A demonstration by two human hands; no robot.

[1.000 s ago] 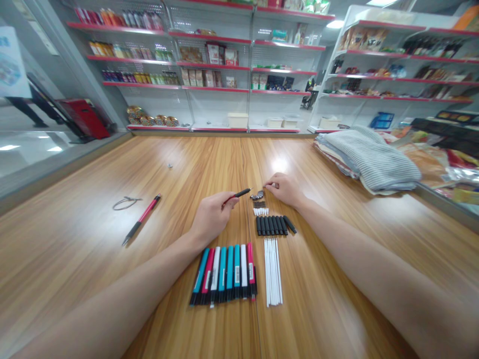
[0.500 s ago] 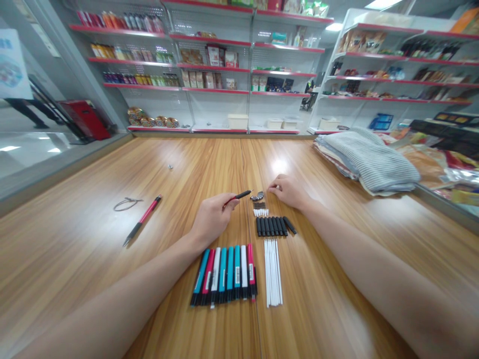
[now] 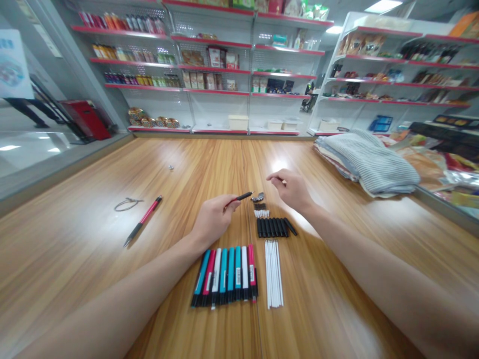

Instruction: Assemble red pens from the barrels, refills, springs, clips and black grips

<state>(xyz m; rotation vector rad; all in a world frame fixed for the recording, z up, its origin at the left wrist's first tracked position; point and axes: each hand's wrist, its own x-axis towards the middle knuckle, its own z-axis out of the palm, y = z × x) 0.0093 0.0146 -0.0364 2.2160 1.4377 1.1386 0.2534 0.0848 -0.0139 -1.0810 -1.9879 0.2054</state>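
My left hand is closed around a pen barrel with a black grip, a thin tip sticking out of its right end. My right hand hovers just right of the small metal pen tips, fingers stretched leftward and nothing visible in them. Below those tips lie small dark springs, short white pieces and a row of black grips. White refills are lined up nearer me. To their left, blue, red and white pen barrels lie side by side.
A red pen with a black grip lies on the left of the wooden table, beside a thin looped cord. A small shiny piece is farther back. Folded striped cloth sits at the right, with stocked shelves beyond.
My right hand has lifted slightly up and away from the metal tips, its fingers straightening. My left hand and the pen barrel stay almost where they were.
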